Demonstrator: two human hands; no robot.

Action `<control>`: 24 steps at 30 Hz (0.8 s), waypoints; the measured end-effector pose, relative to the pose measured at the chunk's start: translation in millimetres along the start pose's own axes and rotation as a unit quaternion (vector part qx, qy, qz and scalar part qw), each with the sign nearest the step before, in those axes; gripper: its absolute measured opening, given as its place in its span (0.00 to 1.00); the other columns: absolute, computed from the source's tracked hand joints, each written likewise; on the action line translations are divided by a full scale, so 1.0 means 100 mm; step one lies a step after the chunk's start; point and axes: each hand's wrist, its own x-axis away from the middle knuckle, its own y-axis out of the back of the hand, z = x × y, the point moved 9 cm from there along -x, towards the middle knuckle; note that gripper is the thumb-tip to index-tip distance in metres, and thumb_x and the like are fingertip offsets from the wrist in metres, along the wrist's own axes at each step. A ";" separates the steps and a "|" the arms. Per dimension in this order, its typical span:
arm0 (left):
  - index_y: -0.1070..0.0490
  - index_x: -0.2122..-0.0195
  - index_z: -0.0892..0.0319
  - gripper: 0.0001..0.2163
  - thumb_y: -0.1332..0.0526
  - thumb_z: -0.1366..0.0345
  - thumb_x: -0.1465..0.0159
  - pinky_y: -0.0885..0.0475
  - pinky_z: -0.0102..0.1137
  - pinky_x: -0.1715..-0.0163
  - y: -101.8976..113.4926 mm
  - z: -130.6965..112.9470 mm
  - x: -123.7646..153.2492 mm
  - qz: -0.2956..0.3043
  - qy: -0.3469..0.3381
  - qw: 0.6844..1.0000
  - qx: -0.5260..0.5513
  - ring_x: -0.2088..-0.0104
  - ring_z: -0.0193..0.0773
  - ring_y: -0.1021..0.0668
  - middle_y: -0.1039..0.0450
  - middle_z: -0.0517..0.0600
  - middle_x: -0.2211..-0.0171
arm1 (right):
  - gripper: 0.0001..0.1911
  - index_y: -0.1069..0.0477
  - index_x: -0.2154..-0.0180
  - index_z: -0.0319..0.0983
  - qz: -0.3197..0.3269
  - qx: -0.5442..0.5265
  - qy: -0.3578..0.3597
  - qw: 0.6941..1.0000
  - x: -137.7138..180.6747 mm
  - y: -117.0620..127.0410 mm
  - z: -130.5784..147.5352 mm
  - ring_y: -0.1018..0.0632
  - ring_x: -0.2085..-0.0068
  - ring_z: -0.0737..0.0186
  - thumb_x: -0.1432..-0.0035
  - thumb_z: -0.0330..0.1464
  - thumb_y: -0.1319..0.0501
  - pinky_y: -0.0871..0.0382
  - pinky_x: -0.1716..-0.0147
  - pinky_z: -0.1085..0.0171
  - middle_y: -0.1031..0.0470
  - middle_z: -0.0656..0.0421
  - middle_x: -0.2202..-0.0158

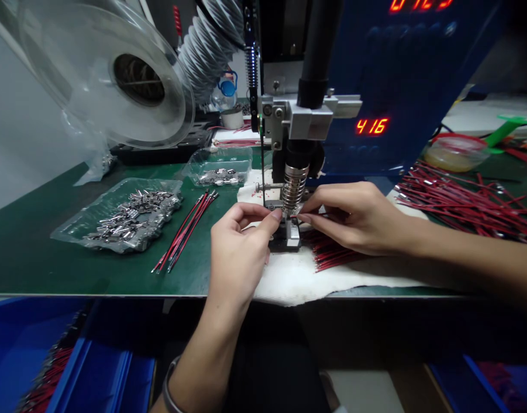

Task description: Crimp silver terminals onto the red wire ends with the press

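Observation:
My left hand [244, 244] is closed in a pinch at the left side of a small metal fixture [292, 235], under the spring-wrapped head [295, 183] of a bench machine. Between its thumb and forefinger is something too small to name. From the right, my right hand [353, 215] meets the same spot, thumb and forefinger pinched on something I cannot make out. The fingertips of both hands nearly touch the fixture. Below my right hand, a bundle of red and black wires [332, 252] lies on a white cloth [289, 281].
Left are a plastic tray of small metal parts [129, 218], a smaller tray [220, 169] and a few wires [186, 232]. A large clear reel [95, 74] stands behind. At right are a wire pile [469, 201], a round tub [456, 152] and the blue machine housing [387, 74].

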 end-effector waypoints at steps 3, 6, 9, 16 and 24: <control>0.31 0.71 0.61 0.10 0.30 0.65 0.46 0.44 0.22 0.89 0.00 0.00 0.00 0.004 -0.004 1.000 0.000 0.86 0.23 0.38 0.33 0.43 0.77 | 0.04 0.27 0.64 0.37 0.004 0.006 -0.004 1.000 0.00 0.00 0.00 0.27 0.72 0.71 0.38 0.30 0.40 0.38 0.73 0.70 0.24 0.60 0.70; 0.31 0.71 0.61 0.09 0.31 0.65 0.45 0.44 0.23 0.89 0.00 -0.01 0.01 0.009 -0.009 1.000 -0.001 0.86 0.23 0.38 0.32 0.44 0.76 | 0.04 0.27 0.64 0.37 0.010 0.005 -0.006 1.000 0.00 0.00 0.00 0.27 0.72 0.70 0.39 0.30 0.40 0.37 0.73 0.70 0.23 0.60 0.70; 0.31 0.71 0.60 0.09 0.31 0.64 0.44 0.44 0.23 0.88 0.00 -0.05 0.03 0.010 -0.016 0.999 -0.027 0.86 0.24 0.38 0.33 0.43 0.77 | 0.04 0.27 0.64 0.37 0.014 0.008 -0.007 1.000 0.00 0.00 0.00 0.27 0.72 0.70 0.39 0.29 0.41 0.37 0.73 0.70 0.23 0.60 0.70; 0.31 0.71 0.59 0.09 0.32 0.63 0.43 0.49 0.22 0.88 0.18 -0.23 0.11 0.006 -0.019 0.986 -0.168 0.86 0.24 0.40 0.39 0.41 0.82 | 0.04 0.28 0.63 0.38 0.027 0.000 0.005 1.000 0.01 -0.02 -0.02 0.25 0.69 0.66 0.38 0.30 0.41 0.34 0.70 0.67 0.23 0.57 0.67; 0.25 0.68 0.59 0.09 0.31 0.59 0.44 0.44 0.22 0.87 0.34 -0.34 0.23 0.027 -0.033 0.969 -0.242 0.84 0.28 0.35 0.30 0.47 0.79 | 0.03 0.29 0.62 0.37 0.006 0.117 0.097 0.988 0.07 -0.01 0.10 0.26 0.71 0.68 0.38 0.28 0.41 0.38 0.73 0.67 0.25 0.60 0.69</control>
